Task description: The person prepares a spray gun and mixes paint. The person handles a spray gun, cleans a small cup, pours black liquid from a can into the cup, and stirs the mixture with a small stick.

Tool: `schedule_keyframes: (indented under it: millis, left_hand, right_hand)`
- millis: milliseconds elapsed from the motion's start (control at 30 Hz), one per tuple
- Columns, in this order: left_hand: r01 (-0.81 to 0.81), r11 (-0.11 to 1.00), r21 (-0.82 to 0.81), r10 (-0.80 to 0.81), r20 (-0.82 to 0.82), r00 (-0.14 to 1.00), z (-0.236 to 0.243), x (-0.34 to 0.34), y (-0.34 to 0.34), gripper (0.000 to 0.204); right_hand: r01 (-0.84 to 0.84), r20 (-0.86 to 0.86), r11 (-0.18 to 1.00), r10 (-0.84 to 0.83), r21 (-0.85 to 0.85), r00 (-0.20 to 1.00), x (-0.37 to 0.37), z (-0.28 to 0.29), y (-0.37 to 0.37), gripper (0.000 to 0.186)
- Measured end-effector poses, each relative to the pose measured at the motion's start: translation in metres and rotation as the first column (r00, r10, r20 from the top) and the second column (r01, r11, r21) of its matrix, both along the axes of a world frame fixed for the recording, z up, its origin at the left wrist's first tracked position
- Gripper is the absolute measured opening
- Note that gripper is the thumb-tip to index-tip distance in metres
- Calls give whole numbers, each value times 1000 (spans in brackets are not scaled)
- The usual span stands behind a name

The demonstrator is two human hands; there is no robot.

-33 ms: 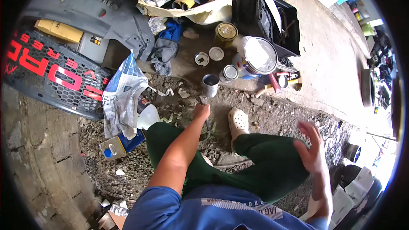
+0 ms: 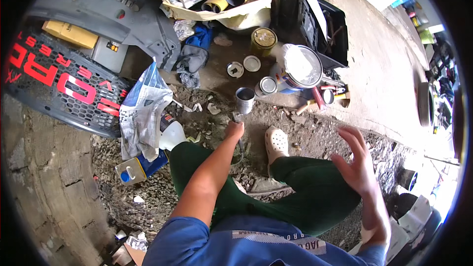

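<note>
In front of me, my left hand (image 2: pixel 235 130) is closed around the handle of what looks like a spray gun. Its open metal cup (image 2: pixel 245 101) points upward, dark inside, and a thin hose curves down below my fist. Over my right knee my right hand (image 2: pixel 355 165) hovers with fingers spread, holding nothing. Just beyond the cup stand a small lidded can (image 2: pixel 266 86) and a large paint can (image 2: pixel 303 66) with clear plastic on top. Two round lids (image 2: pixel 252 63) lie left of them. A yellowish can (image 2: pixel 263 39) stands farther back.
A black grille with red letters (image 2: pixel 69 79) and a grey plastic car panel (image 2: pixel 113 15) lie left. Newspaper-wrapped material (image 2: pixel 145 108) stands near a blue-capped jug (image 2: pixel 130 172). A box with newspapers and sandpaper rolls (image 2: pixel 217 15), a black toolbox (image 2: pixel 337 39) and brushes (image 2: pixel 320 99) lie beyond.
My right hand has risen slightly and its fingers look a little more spread. The whole view has shifted slightly; my left hand keeps its hold.
</note>
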State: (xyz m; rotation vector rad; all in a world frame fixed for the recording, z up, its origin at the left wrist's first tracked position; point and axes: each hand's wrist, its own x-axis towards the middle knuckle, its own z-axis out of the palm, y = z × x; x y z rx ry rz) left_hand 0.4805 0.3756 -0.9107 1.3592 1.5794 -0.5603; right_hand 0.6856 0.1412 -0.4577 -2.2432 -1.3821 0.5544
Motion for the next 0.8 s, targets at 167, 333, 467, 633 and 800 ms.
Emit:
schedule_keyframes:
  millis: [167,333,467,633,800]
  left_hand:
    - [-80,982,173,58,129,990,29,35,-34,111]
    - [-40,805,592,-182,310,933,72,16,-34,95]
    - [-92,851,517,-179,451,874,99,-26,-35,84]
    - [18,857,515,-238,365,900,91,-87,-41,67]
    - [-51,787,615,-271,418,867,101,-70,-35,56]
  right_hand:
    - [-523,219,849,526,-73,822,25,-152,179,64]
    - [-524,374,824,566,-218,735,26,-283,310,79]
    - [-501,490,803,595,-324,637,35,-343,322,88]
    - [-557,338,755,654,-345,677,-2,-309,352,77]
    - [-580,134,808,590,-108,796,-9,-291,358,63]
